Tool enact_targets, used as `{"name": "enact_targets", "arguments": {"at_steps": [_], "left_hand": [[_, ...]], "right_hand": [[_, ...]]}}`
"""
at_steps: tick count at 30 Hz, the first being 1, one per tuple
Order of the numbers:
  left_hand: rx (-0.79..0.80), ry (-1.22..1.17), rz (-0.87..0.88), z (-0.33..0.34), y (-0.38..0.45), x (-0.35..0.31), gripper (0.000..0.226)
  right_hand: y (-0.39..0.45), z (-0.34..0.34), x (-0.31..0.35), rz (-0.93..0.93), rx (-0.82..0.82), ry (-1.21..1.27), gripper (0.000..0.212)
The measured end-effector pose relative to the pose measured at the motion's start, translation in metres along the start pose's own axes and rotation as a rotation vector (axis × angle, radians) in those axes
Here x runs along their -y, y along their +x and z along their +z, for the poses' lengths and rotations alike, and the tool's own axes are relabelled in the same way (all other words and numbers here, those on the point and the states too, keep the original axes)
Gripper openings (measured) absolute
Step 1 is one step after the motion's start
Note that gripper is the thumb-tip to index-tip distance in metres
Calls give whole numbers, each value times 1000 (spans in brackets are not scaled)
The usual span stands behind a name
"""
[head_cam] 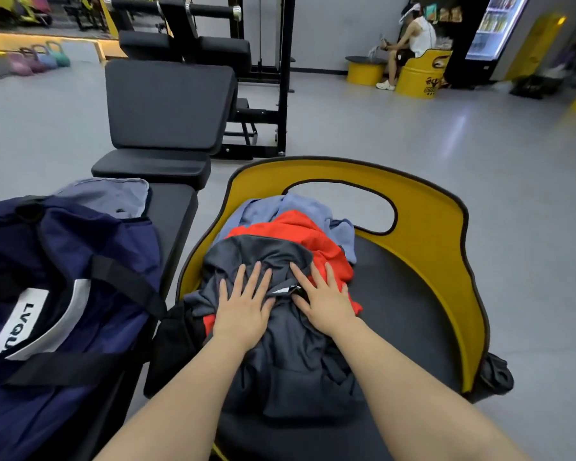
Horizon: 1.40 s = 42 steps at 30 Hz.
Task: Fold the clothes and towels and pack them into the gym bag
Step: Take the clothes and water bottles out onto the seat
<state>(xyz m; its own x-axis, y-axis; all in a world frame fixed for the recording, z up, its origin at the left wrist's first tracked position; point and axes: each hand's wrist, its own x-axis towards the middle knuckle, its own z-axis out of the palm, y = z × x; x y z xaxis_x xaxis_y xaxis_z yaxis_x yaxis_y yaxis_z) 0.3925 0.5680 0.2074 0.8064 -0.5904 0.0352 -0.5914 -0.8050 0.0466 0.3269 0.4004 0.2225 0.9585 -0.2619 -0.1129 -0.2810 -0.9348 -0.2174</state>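
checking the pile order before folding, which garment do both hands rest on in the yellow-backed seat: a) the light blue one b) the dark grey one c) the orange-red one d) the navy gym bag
b: the left hand and right hand lie flat with straight fingers on the dark grey garment, which tops the orange-red garment and the light blue garment.

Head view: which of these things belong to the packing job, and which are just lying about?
Part of the job:
dark grey garment, under both hands (left hand, right hand)
red garment
light blue garment
navy gym bag
grey-blue cloth behind the bag

Just lying about:
yellow chair
black bench
kettlebells
fridge
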Motion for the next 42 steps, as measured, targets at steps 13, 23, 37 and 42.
{"name": "enact_targets", "arguments": {"at_steps": [13, 23, 37, 42], "left_hand": [[-44, 23, 109, -70, -36, -61, 59], [-87, 35, 305, -135, -76, -162, 61], [21, 68, 558, -138, -94, -329, 62], [91, 58, 623, -110, -83, -375, 63]], "right_hand": [[-94, -42, -41, 25, -25, -54, 64], [-202, -115, -108, 165, -135, -94, 66], [-321, -139, -242, 399, -144, -4, 77], [-332, -121, -290, 475, -97, 62, 86]]}}
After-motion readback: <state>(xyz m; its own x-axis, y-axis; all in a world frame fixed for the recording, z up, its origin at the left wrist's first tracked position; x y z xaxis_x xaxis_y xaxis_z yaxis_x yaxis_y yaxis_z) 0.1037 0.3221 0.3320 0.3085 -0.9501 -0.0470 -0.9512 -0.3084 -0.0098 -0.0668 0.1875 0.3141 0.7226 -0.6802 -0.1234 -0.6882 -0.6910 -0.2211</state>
